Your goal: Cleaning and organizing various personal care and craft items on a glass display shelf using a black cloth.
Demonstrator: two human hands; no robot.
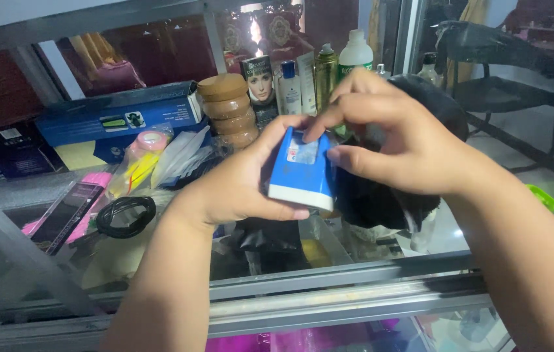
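— While both hands are up over the glass tabletop (355, 277), what are they on?

— A small blue box (301, 171) with a white bottom edge and a pale window on its face. The left hand (238, 186) cups it from the side and below, fingers curled under it and thumb along its upper left edge, so it is closed on the box. The right hand (397, 140) comes from the other side: index finger and thumb pinch at the top of the box near the window, the other fingers loosely bent above.

— And where does the box sit?

— In the air, above the tabletop and in front of everything else. Just behind it to the right lies a dark, hair-like bundle (388, 195), partly covered by the right hand.

— What else lies around the box?

— Behind it to the left stands a stack of round brown tins (228, 111); straight behind it, a row of bottles and spray cans (326, 72). Further left of the box lie a long blue carton (117, 117), a pink roll of tape (149, 142) and some clear packets (179, 156). Lower left of it, a coiled black cord (125, 216) rests beside a flat pink and black packet (68, 212). Far right of the box, a black chair (492, 65) stands well apart on the floor.
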